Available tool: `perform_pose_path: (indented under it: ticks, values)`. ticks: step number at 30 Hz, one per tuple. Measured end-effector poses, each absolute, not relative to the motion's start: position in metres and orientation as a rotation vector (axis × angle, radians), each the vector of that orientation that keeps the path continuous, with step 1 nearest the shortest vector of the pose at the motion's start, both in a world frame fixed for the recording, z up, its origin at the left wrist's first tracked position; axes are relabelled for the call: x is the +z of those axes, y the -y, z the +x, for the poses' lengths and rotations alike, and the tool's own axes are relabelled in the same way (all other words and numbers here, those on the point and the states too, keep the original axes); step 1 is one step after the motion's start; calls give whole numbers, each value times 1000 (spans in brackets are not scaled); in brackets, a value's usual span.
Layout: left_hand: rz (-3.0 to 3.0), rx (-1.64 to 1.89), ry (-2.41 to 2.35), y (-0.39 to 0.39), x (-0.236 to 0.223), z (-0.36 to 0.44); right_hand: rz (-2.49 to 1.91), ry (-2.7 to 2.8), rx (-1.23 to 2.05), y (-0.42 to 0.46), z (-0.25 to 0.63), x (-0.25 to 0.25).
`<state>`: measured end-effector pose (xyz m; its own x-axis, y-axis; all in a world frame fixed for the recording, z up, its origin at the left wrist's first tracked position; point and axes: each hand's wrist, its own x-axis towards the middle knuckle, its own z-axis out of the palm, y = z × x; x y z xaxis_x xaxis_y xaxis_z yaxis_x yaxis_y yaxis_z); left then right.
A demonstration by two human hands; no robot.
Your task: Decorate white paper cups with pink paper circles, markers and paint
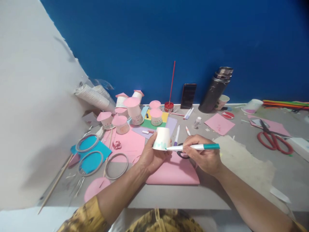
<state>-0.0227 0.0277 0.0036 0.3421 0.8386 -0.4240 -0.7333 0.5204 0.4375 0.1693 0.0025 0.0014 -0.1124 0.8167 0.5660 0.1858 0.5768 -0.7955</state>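
My left hand is closed around a small white paper cup, held upside down above a pink paper sheet. The cup's lower rim carries light teal marks. My right hand grips a white marker with a teal end, lying level, its tip touching the cup's rim. Black scissor handles peek out under my right hand.
Several pink-topped paper cups stand at the back left beside a sleeve of stacked cups. Three grey rings lie on blue paper. A red paint pot with stick, phone, flask and red scissors lie around.
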Motion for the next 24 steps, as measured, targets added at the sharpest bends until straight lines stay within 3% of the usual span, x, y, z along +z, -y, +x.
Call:
perform_pose_path:
  ticks: [17, 24]
  values:
    - [267, 884, -571, -29, -1, -27, -978, 1164, 742, -26, 177, 3]
    - [316, 709, -495, -22, -4, -24, -1046, 1336, 1168, -25, 172, 2]
